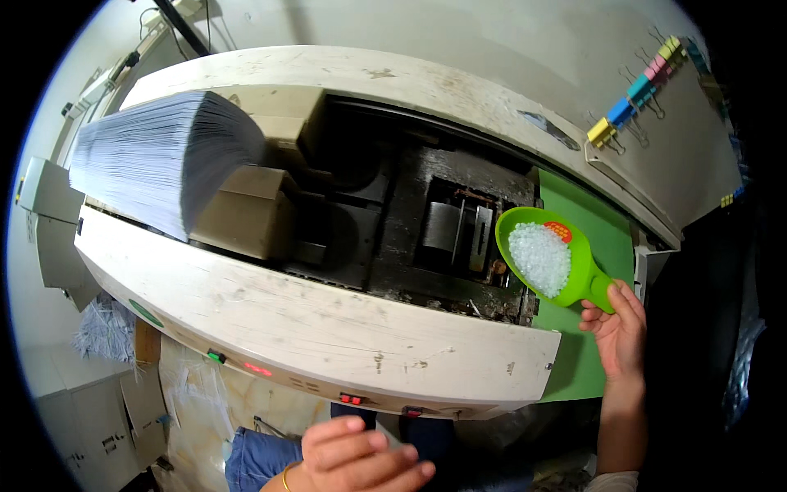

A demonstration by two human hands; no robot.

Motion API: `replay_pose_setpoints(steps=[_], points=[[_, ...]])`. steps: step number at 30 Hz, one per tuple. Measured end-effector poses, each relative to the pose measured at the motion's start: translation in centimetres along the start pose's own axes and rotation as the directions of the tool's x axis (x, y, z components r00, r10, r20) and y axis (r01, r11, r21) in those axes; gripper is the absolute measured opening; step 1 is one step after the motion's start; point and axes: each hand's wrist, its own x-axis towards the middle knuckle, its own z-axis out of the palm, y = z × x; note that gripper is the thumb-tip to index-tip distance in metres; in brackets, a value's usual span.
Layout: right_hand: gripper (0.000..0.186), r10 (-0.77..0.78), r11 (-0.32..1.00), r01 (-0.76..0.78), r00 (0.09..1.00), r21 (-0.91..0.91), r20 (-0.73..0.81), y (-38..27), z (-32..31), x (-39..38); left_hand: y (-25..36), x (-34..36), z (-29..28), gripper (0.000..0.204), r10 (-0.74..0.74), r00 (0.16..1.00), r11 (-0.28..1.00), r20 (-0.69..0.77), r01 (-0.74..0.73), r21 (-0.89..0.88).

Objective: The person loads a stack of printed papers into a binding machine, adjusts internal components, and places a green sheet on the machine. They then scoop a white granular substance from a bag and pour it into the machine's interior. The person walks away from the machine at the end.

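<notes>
In my right hand (616,332) is a bright green plastic scoop (594,283), its handle gripped between thumb and fingers. White translucent pellets (541,258) fill the scoop's bowl, and a red-orange sticker (559,232) shows on its inner wall. The bowl hangs over the right end of a long cream-coloured machine (328,307), beside a dark well with a metal roller (443,226). Low in the view, in front of the machine, my left hand (357,459) has its fingers loosely bent and apart, with nothing plainly held.
A thick fanned stack of paper (152,156) stands on the machine's left end, against cardboard-brown blocks (242,225). A green board (574,209) lies at the right end. Coloured binder clips (639,86) line a panel edge. A blade-like tool (549,129) rests on the back ledge.
</notes>
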Motion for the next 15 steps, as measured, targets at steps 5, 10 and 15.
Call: replay_pose_setpoints(steps=[5, 10, 15], points=[[0.023, 0.026, 0.993, -0.025, 1.0, -0.115, 0.002, -1.0, 2.6, 0.8, -3.9, 1.4, 0.6, 0.027, -0.064, 0.997, 0.983, -0.04, 0.07, 0.171], [0.025, 0.039, 0.974, -0.041, 0.999, -0.225, -0.014, -1.6, 3.9, 1.5, -6.3, 1.3, 2.8, 0.022, -0.013, 0.999, 0.964, -0.033, 0.021, 0.266], [0.025, 0.009, 0.964, -0.015, 1.0, -0.266, -0.026, -1.8, 4.1, 1.8, -6.6, 1.2, 3.1, 0.024, 0.021, 0.998, 0.972, -0.051, -0.009, 0.234]])
